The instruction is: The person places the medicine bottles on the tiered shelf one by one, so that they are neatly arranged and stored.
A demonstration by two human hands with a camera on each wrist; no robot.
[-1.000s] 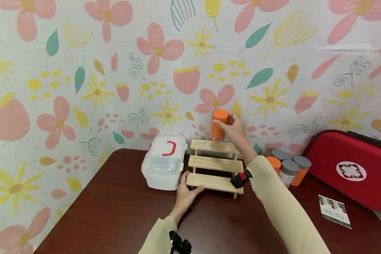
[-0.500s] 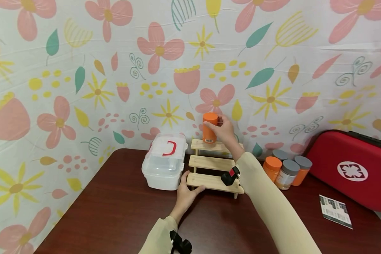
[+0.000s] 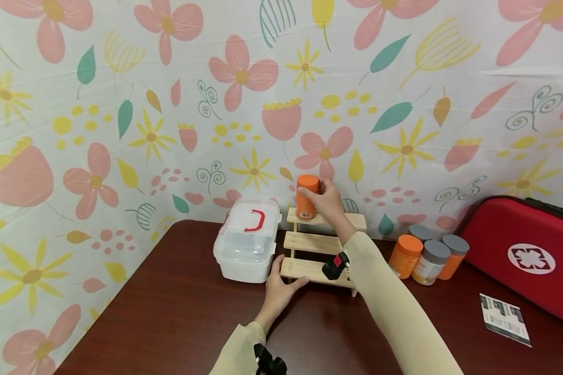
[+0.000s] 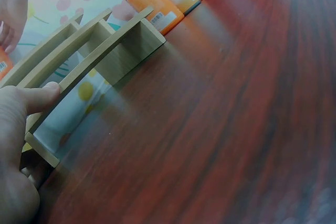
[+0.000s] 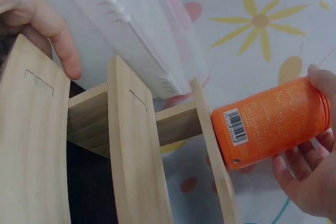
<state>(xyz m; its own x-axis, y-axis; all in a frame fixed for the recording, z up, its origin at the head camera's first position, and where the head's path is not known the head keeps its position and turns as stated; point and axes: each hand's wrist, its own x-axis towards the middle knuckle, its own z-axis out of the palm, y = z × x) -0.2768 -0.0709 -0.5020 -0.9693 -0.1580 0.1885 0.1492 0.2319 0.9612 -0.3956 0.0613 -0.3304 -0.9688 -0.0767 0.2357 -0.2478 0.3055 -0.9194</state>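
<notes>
A three-tier wooden step shelf (image 3: 311,242) stands on the dark table by the wall. My left hand (image 3: 280,289) grips the left end of its lowest board, thumb along the front edge in the left wrist view. At the top tier, my right hand (image 3: 329,202) holds an orange bottle (image 3: 305,202) upright, fingers and thumb around its upper part. In the right wrist view, the base of the orange bottle (image 5: 270,124) meets the top board, near its left end. The far side of the bottle is hidden.
Left of the shelf sits a white clear-lidded box (image 3: 246,245) with a red handle. To the right stand several bottles, among them an orange-capped bottle (image 3: 405,256) and a grey-capped one (image 3: 430,263). Beyond lie a red case (image 3: 525,245) and a printed card (image 3: 504,319).
The orange bottle in my right hand has moved left and down, from above the top tier to its surface. My left hand keeps its hold on the shelf. The head view has shifted slightly.
</notes>
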